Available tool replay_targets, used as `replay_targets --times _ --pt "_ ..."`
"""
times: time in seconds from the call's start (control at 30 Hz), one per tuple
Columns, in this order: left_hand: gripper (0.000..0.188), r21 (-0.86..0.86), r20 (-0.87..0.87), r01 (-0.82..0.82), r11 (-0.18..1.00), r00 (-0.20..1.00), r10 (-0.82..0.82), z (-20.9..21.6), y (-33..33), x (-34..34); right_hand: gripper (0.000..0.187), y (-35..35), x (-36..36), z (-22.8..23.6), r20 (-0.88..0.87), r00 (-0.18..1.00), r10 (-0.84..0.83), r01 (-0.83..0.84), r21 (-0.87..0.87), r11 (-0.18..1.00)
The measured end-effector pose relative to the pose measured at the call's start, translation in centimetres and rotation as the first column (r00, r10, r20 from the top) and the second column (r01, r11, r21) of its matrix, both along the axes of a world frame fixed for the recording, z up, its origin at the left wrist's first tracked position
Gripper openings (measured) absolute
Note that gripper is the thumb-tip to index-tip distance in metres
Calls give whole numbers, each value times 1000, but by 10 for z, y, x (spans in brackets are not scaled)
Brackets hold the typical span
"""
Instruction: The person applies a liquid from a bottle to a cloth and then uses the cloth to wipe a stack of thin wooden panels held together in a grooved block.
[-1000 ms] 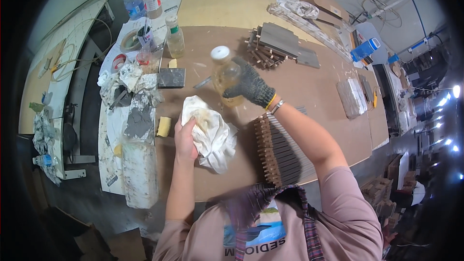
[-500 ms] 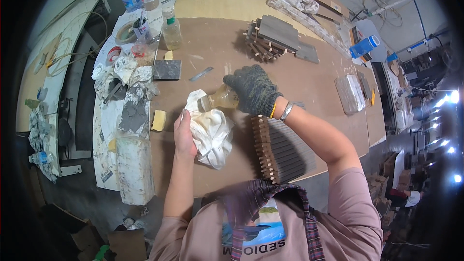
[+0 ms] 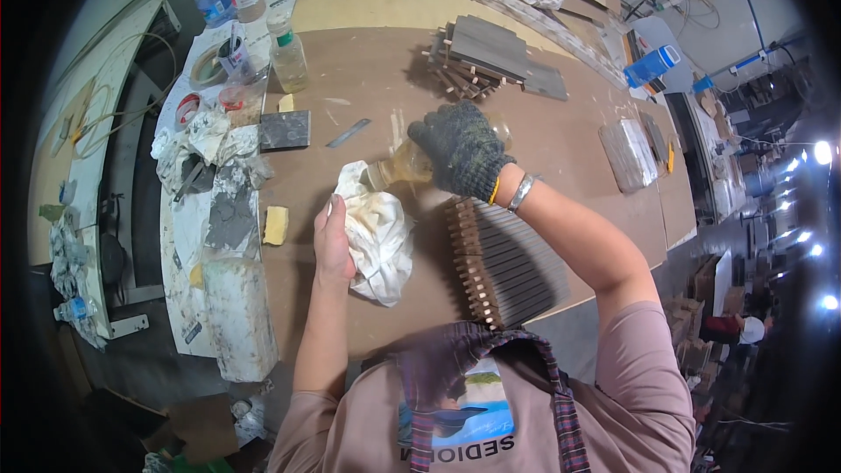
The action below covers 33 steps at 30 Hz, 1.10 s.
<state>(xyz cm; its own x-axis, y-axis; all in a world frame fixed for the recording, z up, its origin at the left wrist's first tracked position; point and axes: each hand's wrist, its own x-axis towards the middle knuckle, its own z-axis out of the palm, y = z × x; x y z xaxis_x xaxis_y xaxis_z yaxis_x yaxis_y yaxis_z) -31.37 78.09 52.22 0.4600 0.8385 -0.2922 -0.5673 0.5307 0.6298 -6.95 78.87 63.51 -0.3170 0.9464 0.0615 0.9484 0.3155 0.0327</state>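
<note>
gripping a tilted bottle [image 3: 405, 165] in the gloved right hand [image 3: 460, 151], fingers curled round; at the far end of a white cloth [image 3: 381, 241]; grasping that cloth in the bare left hand [image 3: 332, 243], over a brown board [image 3: 320, 180]; left of the cloth, across visible board, a yellow block [image 3: 276, 225]; right, dark slats [image 3: 519, 254]; bodyward, the board's edge; far right, lit lamps [image 3: 823, 153].
</note>
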Motion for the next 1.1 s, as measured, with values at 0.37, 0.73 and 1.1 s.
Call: replay_targets --times 0.37,0.73,1.1 --pt "44 0 -24 1 1000 1000 -1 0 -1 0 45 5 5 -6 9 999 -40 40 -59 997" --pt "43 77 -57 8 997 998 -4 18 -9 -5 98 32 45 -95 -862 453 -227 202 -149 968" --pt "43 188 -123 194 963 977 -173 48 -29 12 48 -68 136 -50 -744 494 -450 299 -340 892"
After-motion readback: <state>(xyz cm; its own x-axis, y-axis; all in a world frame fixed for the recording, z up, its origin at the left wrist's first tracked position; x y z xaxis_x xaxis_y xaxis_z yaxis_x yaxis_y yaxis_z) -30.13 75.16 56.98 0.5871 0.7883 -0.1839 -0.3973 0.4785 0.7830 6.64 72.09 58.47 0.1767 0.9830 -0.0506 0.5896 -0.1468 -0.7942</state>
